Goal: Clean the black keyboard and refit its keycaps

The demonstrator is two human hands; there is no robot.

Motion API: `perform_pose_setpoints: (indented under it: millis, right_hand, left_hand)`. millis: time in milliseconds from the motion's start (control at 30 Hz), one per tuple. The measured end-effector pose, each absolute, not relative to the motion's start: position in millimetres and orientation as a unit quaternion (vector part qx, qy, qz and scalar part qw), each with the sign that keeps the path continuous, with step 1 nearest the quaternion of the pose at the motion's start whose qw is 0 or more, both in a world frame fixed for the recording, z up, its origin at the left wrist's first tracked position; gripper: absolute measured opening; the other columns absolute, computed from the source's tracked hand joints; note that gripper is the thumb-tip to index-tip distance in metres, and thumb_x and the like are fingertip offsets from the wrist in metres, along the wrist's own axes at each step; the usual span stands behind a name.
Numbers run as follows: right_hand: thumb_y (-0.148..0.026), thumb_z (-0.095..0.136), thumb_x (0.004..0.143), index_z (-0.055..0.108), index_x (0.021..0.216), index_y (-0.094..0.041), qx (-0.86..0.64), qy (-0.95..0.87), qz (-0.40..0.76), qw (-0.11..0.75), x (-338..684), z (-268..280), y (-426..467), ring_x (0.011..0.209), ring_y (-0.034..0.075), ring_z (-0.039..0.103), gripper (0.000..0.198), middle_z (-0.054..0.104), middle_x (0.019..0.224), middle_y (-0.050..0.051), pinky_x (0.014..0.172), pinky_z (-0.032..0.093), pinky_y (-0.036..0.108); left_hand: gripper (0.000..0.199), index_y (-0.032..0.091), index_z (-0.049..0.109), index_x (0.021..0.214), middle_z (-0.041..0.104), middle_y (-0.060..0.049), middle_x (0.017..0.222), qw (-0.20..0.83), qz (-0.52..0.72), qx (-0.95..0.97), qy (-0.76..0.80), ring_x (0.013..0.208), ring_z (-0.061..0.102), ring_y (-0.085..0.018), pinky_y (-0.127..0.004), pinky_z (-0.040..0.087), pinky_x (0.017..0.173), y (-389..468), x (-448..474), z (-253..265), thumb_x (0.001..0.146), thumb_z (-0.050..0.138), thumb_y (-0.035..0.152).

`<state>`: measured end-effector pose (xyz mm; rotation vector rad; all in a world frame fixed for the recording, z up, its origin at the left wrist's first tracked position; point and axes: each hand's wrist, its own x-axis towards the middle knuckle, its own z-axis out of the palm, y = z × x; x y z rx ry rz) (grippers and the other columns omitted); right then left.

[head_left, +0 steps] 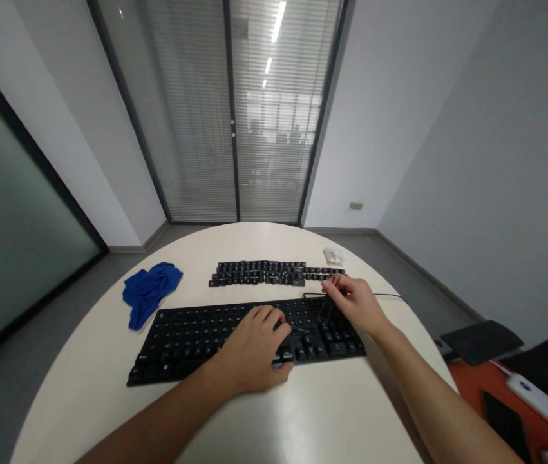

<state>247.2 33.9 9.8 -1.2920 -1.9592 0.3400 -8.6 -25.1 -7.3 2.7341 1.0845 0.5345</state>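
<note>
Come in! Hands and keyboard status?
Left hand on black rectangular keyboard. Right hand at its right end, hold unclear. Loose black keycaps beyond, not in the way.

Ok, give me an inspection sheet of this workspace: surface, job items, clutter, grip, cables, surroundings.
Surface: pale table, rounded edge, glare near the front.
Job items: black keyboard, many keys apparently uncapped; loose keycaps in rows beyond it.
Clutter: crumpled blue cloth at left; small pale packet at far right.
Grip: left hand rests on the keyboard; right hand seems to pinch a small dark item over its right end, details unclear.
Cables: thin cable runs rightward behind the keyboard.
Surroundings: glass partition ahead; white power strip on a red surface at lower right.
</note>
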Motion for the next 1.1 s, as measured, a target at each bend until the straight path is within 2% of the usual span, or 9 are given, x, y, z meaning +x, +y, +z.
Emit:
perform_pose_setpoints:
  millis: [167,367,633,767,933,1100]
  right_hand:
    - [-0.052,0.055,0.093,0.056,0.059,-0.019,-0.467,-0.784,0.207,0.354,257,11,33,0.056,0.015,0.055,0.047,0.060,0.056,0.001,0.058,0.044,0.026]
    - [-0.055,0.056,0.092,0.064,0.069,-0.017,-0.456,-0.768,0.294,0.341,262,9,36,0.053,0.014,0.059,0.045,0.065,0.065,0.002,0.054,0.046,0.026]
    - [-0.056,0.059,0.091,0.064,0.062,-0.017,-0.405,-0.827,0.257,0.293,254,19,29,0.062,0.015,0.060,0.049,0.068,0.067,0.004,0.062,0.045,0.026]
    - [-0.055,0.065,0.087,0.072,0.072,-0.017,-0.384,-0.844,0.263,0.268,253,25,25,0.063,0.015,0.061,0.042,0.069,0.068,0.004,0.060,0.044,0.025]
    - [-0.047,0.072,0.084,0.078,0.084,-0.017,-0.398,-0.841,0.303,0.204,260,21,28,0.069,0.017,0.065,0.030,0.074,0.077,0.005,0.064,0.046,0.026]
    - [-0.049,0.067,0.087,0.077,0.092,-0.015,-0.423,-0.802,0.385,0.173,267,9,33,0.067,0.017,0.063,0.036,0.074,0.077,0.004,0.057,0.044,0.025]
  left_hand:
    - [0.035,0.018,0.060,0.099,0.057,-0.012,0.113,0.075,0.178,0.914,0.358,0.108,0.050,-0.032,-0.047,0.042,0.099,-19,-9,-9,0.075,0.069,0.041]
    - [0.038,0.018,0.059,0.103,0.056,-0.012,0.116,0.087,0.169,0.911,0.365,0.112,0.048,-0.032,-0.048,0.041,0.100,-19,-10,-10,0.075,0.070,0.042]
    - [0.038,0.017,0.059,0.104,0.056,-0.012,0.117,0.085,0.165,0.911,0.370,0.113,0.047,-0.032,-0.047,0.041,0.101,-20,-10,-11,0.076,0.070,0.041]
    - [0.039,0.017,0.059,0.104,0.056,-0.012,0.116,0.082,0.160,0.911,0.371,0.112,0.047,-0.032,-0.048,0.042,0.100,-20,-10,-12,0.077,0.070,0.042]
    - [0.037,0.018,0.058,0.103,0.056,-0.011,0.116,0.079,0.159,0.910,0.375,0.112,0.048,-0.031,-0.047,0.043,0.100,-19,-10,-11,0.078,0.069,0.043]
    - [0.037,0.018,0.058,0.102,0.056,-0.011,0.116,0.076,0.167,0.910,0.373,0.111,0.048,-0.031,-0.048,0.044,0.099,-19,-10,-12,0.077,0.070,0.043]
